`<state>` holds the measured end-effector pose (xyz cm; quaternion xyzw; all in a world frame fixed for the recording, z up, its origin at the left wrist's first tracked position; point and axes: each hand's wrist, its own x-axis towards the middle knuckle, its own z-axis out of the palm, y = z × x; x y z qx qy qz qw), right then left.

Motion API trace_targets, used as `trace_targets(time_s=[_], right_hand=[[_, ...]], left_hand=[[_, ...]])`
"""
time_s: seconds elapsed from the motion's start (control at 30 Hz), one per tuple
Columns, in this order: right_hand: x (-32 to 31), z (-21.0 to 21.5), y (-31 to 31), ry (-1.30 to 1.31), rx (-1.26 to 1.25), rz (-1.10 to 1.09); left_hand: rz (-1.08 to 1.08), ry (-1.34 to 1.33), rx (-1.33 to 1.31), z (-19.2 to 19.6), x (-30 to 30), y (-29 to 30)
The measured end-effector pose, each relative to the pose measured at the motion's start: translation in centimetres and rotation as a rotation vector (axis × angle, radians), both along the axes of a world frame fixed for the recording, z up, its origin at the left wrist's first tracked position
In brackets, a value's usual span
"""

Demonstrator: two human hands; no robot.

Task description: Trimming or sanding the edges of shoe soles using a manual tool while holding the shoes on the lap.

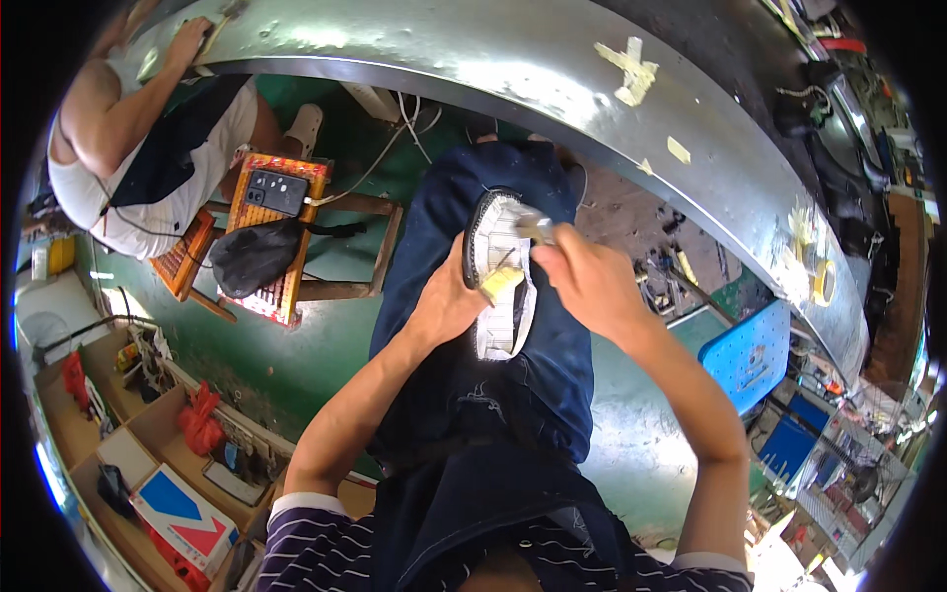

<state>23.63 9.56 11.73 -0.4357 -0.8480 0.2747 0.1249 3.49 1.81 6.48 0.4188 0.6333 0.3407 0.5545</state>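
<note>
White-lined, shoe-shaped piece (pixel 501 235) lying on dark blue cloth (pixel 419 257) over the lap — probably light and pliable, best steadied by its firmer outer edge. The left hand (pixel 446 303) pinches its left side; the right hand (pixel 590 284) grips a blurred metal tool (pixel 535 230) at its right.

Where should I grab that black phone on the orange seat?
Probably by its two long edges, coming from above: the phone lies flat, face down, on the orange beaded seat. The white cable meets its right end, and a black bag sits just below.
</note>
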Motion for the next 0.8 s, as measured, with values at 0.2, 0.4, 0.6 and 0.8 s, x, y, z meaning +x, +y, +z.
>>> trace_targets(time_s=[0.2, 0.4, 0.6, 0.8], right_hand=[[4.4, -3.5, -4.5, 0.247, -0.667, -0.453], [6.5, -5.5, -4.5, 0.405, -0.709, -0.601], [5.5, -3.6, -4.0, 0.46, -0.806, -0.653], [3.7, 0.7, -3.4, -0.199, 0.028, 0.265]], left_hand=[[0.249, -0.679, -0.143, 0.8, -0.2, 1.3], [0.102, -1.323, -0.039, 1.3, -5.9, -2.3], [-0.157, 0.251, -0.072, 1.0, 1.3, -6.2], [0.016, -0.083, 0.217, -1.2, 2.3, -6.2]])
